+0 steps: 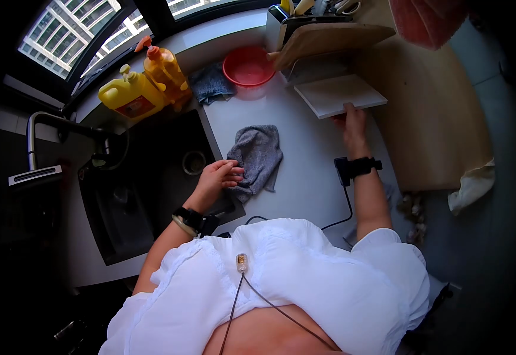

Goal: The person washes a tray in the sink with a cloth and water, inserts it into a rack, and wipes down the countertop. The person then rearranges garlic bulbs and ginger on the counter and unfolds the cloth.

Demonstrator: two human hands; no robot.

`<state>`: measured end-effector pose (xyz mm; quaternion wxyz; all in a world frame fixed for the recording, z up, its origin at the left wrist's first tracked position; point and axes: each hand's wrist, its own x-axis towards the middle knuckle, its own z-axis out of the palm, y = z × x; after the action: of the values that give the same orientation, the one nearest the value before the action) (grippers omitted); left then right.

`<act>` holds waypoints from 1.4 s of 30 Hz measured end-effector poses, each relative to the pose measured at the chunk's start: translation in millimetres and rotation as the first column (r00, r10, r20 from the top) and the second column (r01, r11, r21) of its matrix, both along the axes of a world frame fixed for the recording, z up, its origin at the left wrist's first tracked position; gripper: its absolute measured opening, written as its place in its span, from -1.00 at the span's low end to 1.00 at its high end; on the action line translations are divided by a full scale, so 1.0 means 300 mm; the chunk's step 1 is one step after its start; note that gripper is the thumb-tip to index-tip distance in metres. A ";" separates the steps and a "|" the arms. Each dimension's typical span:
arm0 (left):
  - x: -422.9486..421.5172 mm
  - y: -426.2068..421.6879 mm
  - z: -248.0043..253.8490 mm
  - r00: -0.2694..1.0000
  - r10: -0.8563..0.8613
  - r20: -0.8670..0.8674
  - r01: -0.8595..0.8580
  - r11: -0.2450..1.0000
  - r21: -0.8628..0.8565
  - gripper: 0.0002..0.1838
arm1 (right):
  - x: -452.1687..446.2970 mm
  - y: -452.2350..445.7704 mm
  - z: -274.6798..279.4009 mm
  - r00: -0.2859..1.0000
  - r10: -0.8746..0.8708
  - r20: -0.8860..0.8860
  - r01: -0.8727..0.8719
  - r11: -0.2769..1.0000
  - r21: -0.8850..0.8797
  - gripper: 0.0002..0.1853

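Head camera shows me the right hand (354,121) gripping the near edge of a white board (341,96) at the right of the bench (311,154), in front of a wooden board (335,41), while the left hand (217,178) is half open with loosely curled fingers beside the grey cloth (256,157), touching it or just above, I can't tell which. I judge the step in hand to be handling the white board, and any move of it calls for a firm edge grip.
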<state>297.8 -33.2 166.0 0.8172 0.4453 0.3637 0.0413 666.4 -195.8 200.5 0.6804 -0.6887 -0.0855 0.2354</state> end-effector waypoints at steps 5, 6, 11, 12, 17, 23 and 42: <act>-0.158 0.008 -0.070 0.986 0.137 -0.094 -0.139 0.990 -0.022 -0.68 | 0.136 0.106 -0.012 0.999 0.010 -0.032 -0.010 1.000 0.005 -0.69; -0.181 0.008 -0.076 0.981 0.161 -0.110 -0.164 0.986 -0.016 -0.68 | 0.152 0.127 -0.015 0.999 0.021 -0.038 -0.021 1.000 -0.005 -0.69; -0.256 0.001 -0.095 0.956 0.238 -0.170 -0.242 0.970 -0.004 -0.69 | 0.168 0.196 -0.039 0.998 -0.017 -0.059 0.020 0.999 0.049 -0.68; -0.258 0.000 -0.094 0.953 0.246 -0.179 -0.250 0.968 0.000 -0.69 | 0.166 0.202 -0.039 0.997 -0.024 -0.068 0.027 0.998 0.049 -0.68; -0.252 0.004 -0.077 0.951 0.248 -0.187 -0.250 0.968 0.010 -0.69 | 0.244 0.230 -0.161 0.991 0.046 -0.125 -0.041 0.998 0.050 -0.66; -0.239 0.011 -0.086 0.948 0.226 -0.224 -0.225 0.974 0.031 -0.71 | 0.306 0.241 -0.395 0.986 0.167 -0.019 -0.168 0.985 -0.049 -0.66; -0.278 0.014 -0.113 0.926 0.244 -0.290 -0.242 0.969 0.041 -0.70 | 0.650 0.474 -0.674 0.757 0.429 0.492 -0.094 0.817 -0.568 -0.73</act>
<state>214.4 -29.0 132.2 0.7420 0.3996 0.5328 0.0765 861.3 -53.6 -1.6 0.3683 -0.8614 -0.3301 0.1156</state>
